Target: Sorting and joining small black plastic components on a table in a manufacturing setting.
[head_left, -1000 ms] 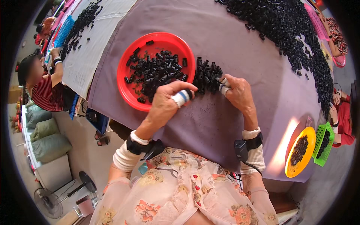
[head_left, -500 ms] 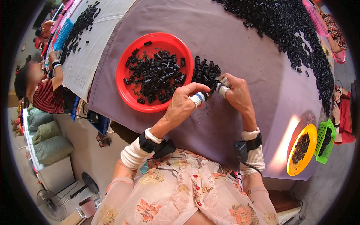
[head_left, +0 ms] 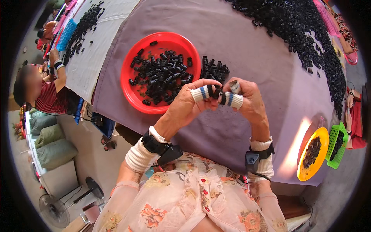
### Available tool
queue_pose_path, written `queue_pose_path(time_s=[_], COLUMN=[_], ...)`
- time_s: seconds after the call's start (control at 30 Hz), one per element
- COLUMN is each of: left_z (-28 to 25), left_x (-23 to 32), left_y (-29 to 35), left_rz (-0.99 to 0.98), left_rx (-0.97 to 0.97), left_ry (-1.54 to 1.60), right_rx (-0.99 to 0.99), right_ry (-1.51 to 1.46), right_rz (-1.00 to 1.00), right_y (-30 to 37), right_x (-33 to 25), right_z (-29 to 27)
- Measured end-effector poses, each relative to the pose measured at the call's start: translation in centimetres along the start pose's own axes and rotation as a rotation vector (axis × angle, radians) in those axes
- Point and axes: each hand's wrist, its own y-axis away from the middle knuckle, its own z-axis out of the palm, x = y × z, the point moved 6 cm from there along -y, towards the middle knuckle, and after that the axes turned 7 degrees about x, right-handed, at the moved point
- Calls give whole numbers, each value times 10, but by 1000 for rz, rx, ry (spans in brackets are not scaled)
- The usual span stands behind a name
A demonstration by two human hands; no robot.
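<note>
My left hand [head_left: 185,102] and my right hand [head_left: 250,101] meet just below a small heap of black plastic parts [head_left: 215,71]. Between their closed fingertips is a small black plastic part [head_left: 217,92], mostly hidden by the fingers. Striped knitted bands wrap fingers of both hands. A pale grey piece [head_left: 234,86] shows at my right thumb; whether it is a wrap or a tool I cannot tell. Left of the heap, a red round tray [head_left: 129,91] holds many short, barrel-shaped black parts [head_left: 160,73].
A large spread of black parts [head_left: 286,27] covers the table's [head_left: 247,50] far right. A yellow plate [head_left: 324,149] and a green basket [head_left: 340,149] with dark bits stand right. One person [head_left: 50,91] works at the left; another's red clothing [head_left: 357,120] shows right.
My right hand has drawn back from the heap, and its fingertips now meet those of my left hand around a small black part. My left hand has turned slightly inward.
</note>
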Motion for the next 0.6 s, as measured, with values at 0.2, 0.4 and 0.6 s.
queue_pose_path(time_s=[0.2,0.4,0.6], left_z=[5,13,17], left_x=[1,3,6], left_y=[5,11,13], left_rz=[-23,-51,-37], left_rx=[-29,0,31], left_ry=[181,278,276], right_rx=[11,-9,2], right_ry=[36,83,142], right_rz=[26,-47,-41], right_y=[7,4,4], right_x=[-4,-13,-17], right_z=[-4,8,10])
